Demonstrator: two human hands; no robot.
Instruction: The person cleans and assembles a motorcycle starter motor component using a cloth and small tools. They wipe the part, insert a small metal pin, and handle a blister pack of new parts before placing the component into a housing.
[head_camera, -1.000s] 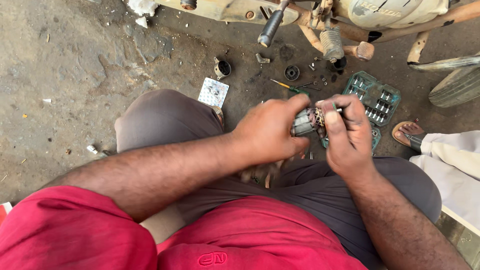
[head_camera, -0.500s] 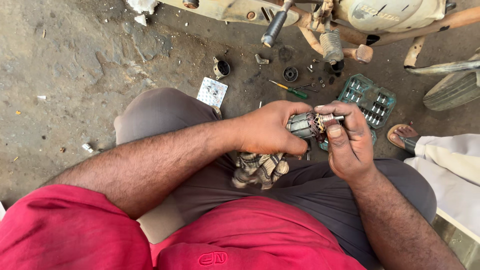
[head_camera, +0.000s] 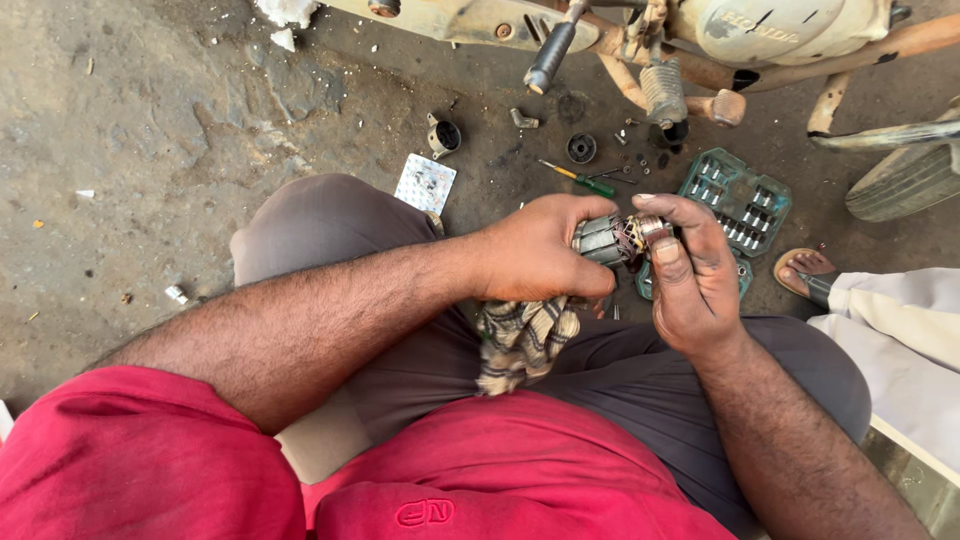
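i've got the left hand (head_camera: 535, 250) wrapped around the armature (head_camera: 610, 238), fingers curled tight on its grey laminated body, holding it level above my lap, the right hand (head_camera: 690, 275) pinches the copper end of the armature between thumb and fingertips, just at the shaft tip, so both hands are shut on the same part, a striped rag (head_camera: 520, 340) hangs under the left palm, bunched against it, draping onto my grey trousers, armature sits between the two hands, off the ground, in front of my knees, step in hand looks like cleaning or checking the commutator end, i'd judge mid-way, the part is out and being worked by fingers, next move would call for a steady left grip and a small twist or rub from the right fingertips, rag brought up to the copper, on the ground ahead: green socket tray (head_camera: 738, 205) just past the right hand, screwdriver (head_camera: 580, 180) near it, small round parts scattered, motorbike frame (head_camera: 640, 40) at the top, another person's sandalled foot (head_camera: 805, 275) at right, apart from my hands
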